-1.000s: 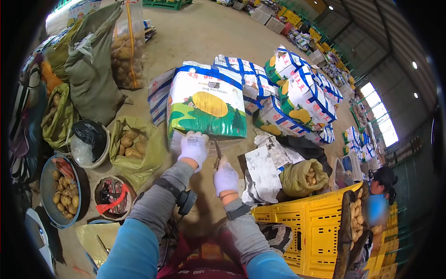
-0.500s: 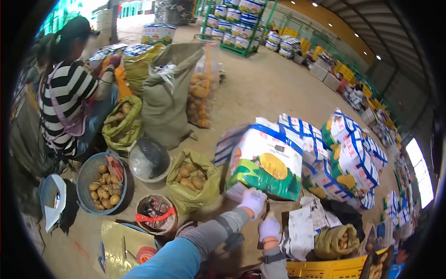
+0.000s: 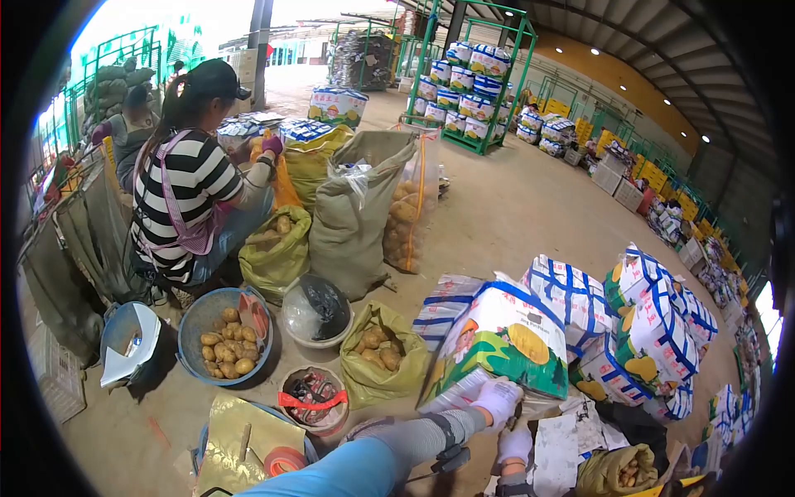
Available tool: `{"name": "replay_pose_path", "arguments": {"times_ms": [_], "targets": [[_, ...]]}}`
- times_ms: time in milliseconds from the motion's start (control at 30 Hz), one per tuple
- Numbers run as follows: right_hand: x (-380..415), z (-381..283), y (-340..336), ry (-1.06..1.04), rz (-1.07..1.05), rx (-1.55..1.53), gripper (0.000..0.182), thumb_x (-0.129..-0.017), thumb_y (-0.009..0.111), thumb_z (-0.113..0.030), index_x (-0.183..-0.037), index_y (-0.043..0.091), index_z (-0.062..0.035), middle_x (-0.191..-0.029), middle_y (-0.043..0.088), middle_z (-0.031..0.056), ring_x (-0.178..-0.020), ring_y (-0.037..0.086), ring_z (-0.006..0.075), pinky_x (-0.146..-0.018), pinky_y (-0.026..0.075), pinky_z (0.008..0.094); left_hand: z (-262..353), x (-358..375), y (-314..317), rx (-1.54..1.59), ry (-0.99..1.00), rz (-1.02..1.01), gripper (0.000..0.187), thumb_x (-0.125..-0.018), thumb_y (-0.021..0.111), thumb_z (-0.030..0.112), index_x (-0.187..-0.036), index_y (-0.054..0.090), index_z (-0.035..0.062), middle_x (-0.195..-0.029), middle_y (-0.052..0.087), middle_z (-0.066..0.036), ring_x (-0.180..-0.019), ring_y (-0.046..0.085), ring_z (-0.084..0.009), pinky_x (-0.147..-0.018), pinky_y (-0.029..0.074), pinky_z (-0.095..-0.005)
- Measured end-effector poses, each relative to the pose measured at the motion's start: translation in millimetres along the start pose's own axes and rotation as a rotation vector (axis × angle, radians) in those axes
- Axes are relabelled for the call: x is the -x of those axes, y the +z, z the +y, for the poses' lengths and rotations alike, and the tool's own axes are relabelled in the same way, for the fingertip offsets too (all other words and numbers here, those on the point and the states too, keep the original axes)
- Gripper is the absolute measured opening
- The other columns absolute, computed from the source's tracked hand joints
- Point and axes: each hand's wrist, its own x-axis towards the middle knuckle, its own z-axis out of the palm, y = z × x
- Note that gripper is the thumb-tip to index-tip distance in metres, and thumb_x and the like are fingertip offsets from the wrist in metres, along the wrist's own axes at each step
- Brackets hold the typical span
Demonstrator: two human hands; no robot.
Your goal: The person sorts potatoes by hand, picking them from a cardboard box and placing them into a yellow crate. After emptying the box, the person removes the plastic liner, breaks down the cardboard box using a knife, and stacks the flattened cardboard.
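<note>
My left hand [image 3: 499,399], in a white glove, lies against the lower front edge of a printed box [image 3: 505,335] with green and yellow pictures and a blue border. Its fingers are bent at the edge, and what they grip cannot be made out. Just below and to the right, my right hand [image 3: 515,446], also gloved in white, is close to the box's lower side; its fingertips are hard to see. Crumpled white sheets [image 3: 556,451] lie beside it on the right. More printed boxes [image 3: 654,340] are stacked behind and to the right.
A blue tub [image 3: 189,335] of potatoes, an open green sack [image 3: 356,389], a pot [image 3: 290,393] with a red strip and a tall sack [image 3: 344,240] stand on the left. A person in a striped shirt [image 3: 186,199] sits beyond them. Green racks [image 3: 480,147] hold boxes at the back.
The view has shifted, so the scene sits lower and further right. The printed box looks more tilted back, with my left hand still at its lower edge.
</note>
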Motion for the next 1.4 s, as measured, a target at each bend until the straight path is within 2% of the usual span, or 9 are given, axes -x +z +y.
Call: {"name": "replay_pose_path", "arguments": {"times_ms": [300, 433, 500, 700, 967, 1067, 1167, 1267, 1400], "targets": [[11.3, 43.6, -38.4, -0.040, 0.237, -0.005, 0.035, -0.089, 0.055, -0.026, -0.107, 0.059, 0.0036, -0.087, 0.065, 0.0280, -0.080, 0.062, 0.0473, -0.071, 0.049, 0.0526, 64.1, -0.9, -55.0, 0.171, 0.056, 0.019, 0.019, -0.085, 0.061, 0.025, -0.096, 0.073, 0.0145, -0.099, 0.071, -0.009, -0.098, 0.065, -0.0277, -0.081, 0.053, -0.0415], [-5.9, 45.5, -16.0, 0.092, -0.003, 0.124, 0.044, -0.083, 0.057, -0.019, -0.117, 0.052, 0.0074, -0.097, 0.066, 0.0288, -0.089, 0.064, 0.0433, -0.076, 0.051, 0.0492, 48.6, -27.3, -33.0, 0.164, 0.009, -0.014, 0.024, -0.086, 0.061, 0.029, -0.101, 0.074, 0.0161, -0.103, 0.071, -0.013, -0.099, 0.067, -0.0317, -0.084, 0.053, -0.0432], [-17.5, 48.6, 2.1, -0.024, 0.164, 0.022, 0.045, -0.099, 0.044, -0.032, -0.122, 0.045, 0.0072, -0.082, 0.064, 0.0303, -0.076, 0.064, 0.0470, -0.063, 0.049, 0.0530, 41.5, -49.2, -17.7, 0.185, -0.077, -0.087, 0.024, -0.085, 0.061, 0.028, -0.100, 0.074, 0.0147, -0.105, 0.071, -0.013, -0.100, 0.067, -0.0315, -0.085, 0.053, -0.0430], [-52.9, 37.4, 12.7, 0.129, 0.098, 0.004, 0.057, -0.091, 0.054, -0.031, -0.131, 0.040, 0.0065, -0.097, 0.066, 0.0287, -0.091, 0.065, 0.0434, -0.078, 0.052, 0.0478, 36.9, -91.3, -23.1, 0.213, -0.207, -0.172, 0.028, -0.087, 0.057, 0.026, -0.106, 0.073, 0.0141, -0.111, 0.069, -0.015, -0.104, 0.065, -0.0317, -0.090, 0.051, -0.0415], [-87.1, 109.0, 111.3, 0.144, 0.201, -0.515, 0.035, -0.095, 0.051, -0.031, -0.112, 0.048, -0.0013, -0.090, 0.064, 0.0235, -0.087, 0.064, 0.0425, -0.077, 0.050, 0.0458, 31.1, -109.1, -23.8, 0.199, -0.201, -0.182, 0.027, -0.087, 0.058, 0.026, -0.108, 0.073, 0.0183, -0.114, 0.068, -0.013, -0.106, 0.064, -0.0321, -0.093, 0.050, -0.0406], [-64.7, 75.3, 78.5, 0.009, 0.349, -0.245, 0.030, -0.095, 0.052, -0.027, -0.110, 0.048, -0.0020, -0.091, 0.064, 0.0260, -0.088, 0.063, 0.0438, -0.076, 0.050, 0.0483, 14.3, -125.1, 17.1, 0.202, -0.110, -0.040, 0.026, -0.085, 0.059, 0.027, -0.105, 0.074, 0.0207, -0.111, 0.068, -0.013, -0.105, 0.064, -0.0311, -0.095, 0.049, -0.0403], [-55.7, 53.6, 43.5, 0.008, 0.167, 0.049, 0.041, -0.093, 0.054, -0.027, -0.120, 0.047, 0.0026, -0.087, 0.066, 0.0264, -0.081, 0.064, 0.0432, -0.070, 0.051, 0.0510, 9.9, -124.6, 18.7, 0.217, -0.010, 0.046, 0.026, -0.084, 0.059, 0.026, -0.103, 0.075, 0.0212, -0.105, 0.070, -0.014, -0.100, 0.066, -0.0321, -0.090, 0.051, -0.0422], [-61.3, 59.6, 58.8, 0.021, 0.325, -0.176, 0.038, -0.090, 0.056, -0.022, -0.118, 0.048, 0.0020, -0.083, 0.066, 0.0243, -0.078, 0.065, 0.0419, -0.069, 0.051, 0.0506, 23.2, -129.3, -2.3, 0.191, -0.097, -0.111, 0.025, -0.086, 0.059, 0.030, -0.100, 0.075, 0.0179, -0.105, 0.070, -0.014, -0.100, 0.066, -0.0312, -0.089, 0.051, -0.0415], [-1.0, 111.6, 133.1, 0.166, 0.030, -0.138, 0.026, -0.094, 0.049, -0.021, -0.114, 0.051, -0.0045, -0.088, 0.066, 0.0243, -0.082, 0.065, 0.0423, -0.072, 0.052, 0.0515, 7.9, -153.5, 6.9, 0.182, -0.106, -0.105, 0.028, -0.088, 0.060, 0.033, -0.106, 0.072, 0.0150, -0.106, 0.069, -0.016, -0.102, 0.064, -0.0332, -0.090, 0.049, -0.0426]]}}
